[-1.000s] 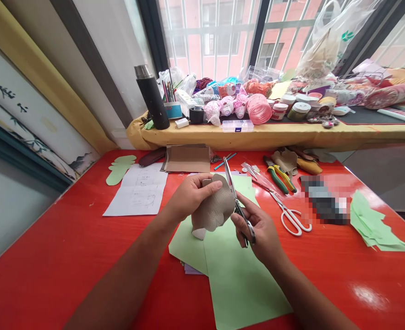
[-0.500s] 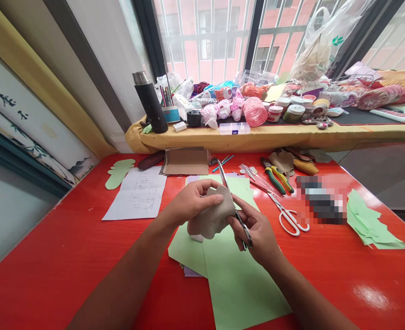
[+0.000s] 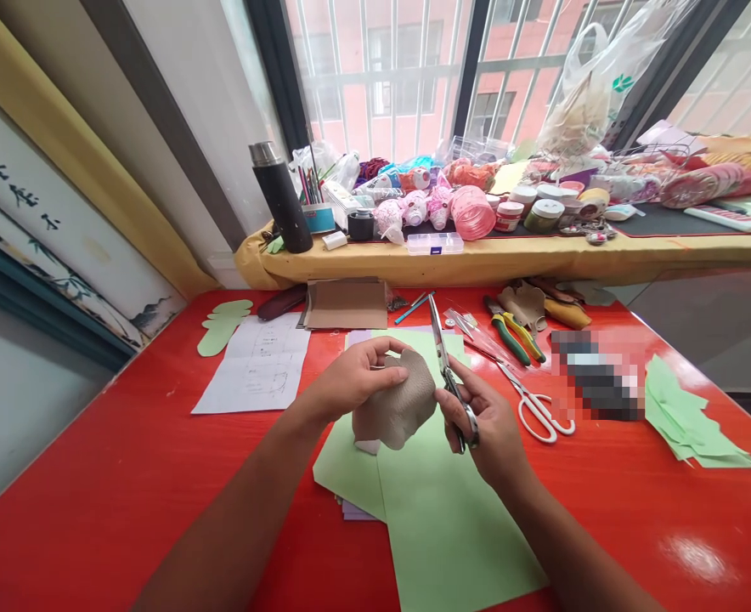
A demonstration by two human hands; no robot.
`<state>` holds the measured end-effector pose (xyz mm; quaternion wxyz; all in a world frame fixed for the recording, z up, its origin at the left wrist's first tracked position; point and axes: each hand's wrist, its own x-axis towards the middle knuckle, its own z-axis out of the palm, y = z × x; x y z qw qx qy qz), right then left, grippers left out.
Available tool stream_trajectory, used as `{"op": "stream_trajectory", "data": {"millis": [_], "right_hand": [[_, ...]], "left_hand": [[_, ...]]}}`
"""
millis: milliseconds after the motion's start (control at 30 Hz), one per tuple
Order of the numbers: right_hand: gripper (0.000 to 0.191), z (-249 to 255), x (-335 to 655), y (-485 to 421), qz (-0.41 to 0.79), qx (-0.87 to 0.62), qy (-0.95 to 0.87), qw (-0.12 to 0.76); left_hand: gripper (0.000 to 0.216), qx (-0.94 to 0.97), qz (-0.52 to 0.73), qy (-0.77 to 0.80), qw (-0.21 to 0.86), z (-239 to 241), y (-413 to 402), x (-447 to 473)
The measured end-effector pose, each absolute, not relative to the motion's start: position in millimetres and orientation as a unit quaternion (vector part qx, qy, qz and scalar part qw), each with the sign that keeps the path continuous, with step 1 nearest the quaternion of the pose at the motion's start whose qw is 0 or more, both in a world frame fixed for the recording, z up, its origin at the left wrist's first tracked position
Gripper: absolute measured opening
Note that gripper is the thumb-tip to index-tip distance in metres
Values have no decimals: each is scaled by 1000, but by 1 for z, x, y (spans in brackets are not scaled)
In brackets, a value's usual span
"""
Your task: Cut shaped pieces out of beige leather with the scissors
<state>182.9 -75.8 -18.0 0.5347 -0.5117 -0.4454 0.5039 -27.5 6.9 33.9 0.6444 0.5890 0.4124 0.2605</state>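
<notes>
Scissors (image 3: 444, 357) stand blade-up in the closed right hand (image 3: 487, 429), just beside the right edge of a tan leather piece (image 3: 401, 408) pinched by the left hand (image 3: 356, 378) above green paper (image 3: 439, 510); bare red desk (image 3: 95, 476) lies open to the left hand's left.

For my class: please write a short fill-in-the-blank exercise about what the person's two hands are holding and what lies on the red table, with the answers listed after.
1. The left hand holds a beige piece above a sheet of ____ paper.
2. The right hand grips the metal scissors, just to the ____ of the beige piece.
3. A second pair of scissors, with ____ handles, lies on the red table.

Answers: green; right; white.
</notes>
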Motion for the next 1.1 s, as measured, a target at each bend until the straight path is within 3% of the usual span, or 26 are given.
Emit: {"op": "stream_trajectory", "data": {"millis": [667,800,967,1100], "right_hand": [[89,-32,181,-73,577,-464,-438,509],[83,-35,182,-73,568,-469,-443,512],[84,-39,184,-70,557,-475,-446,515],[88,-38,185,-70,553,-474,-442,523]], "left_hand": [[31,637,183,408,628,20,5,-21],[37,619,220,422,624,17,7,-20],[32,617,375,458,519,30,7,-22],[28,615,339,443,558,47,-7,-31]]}}
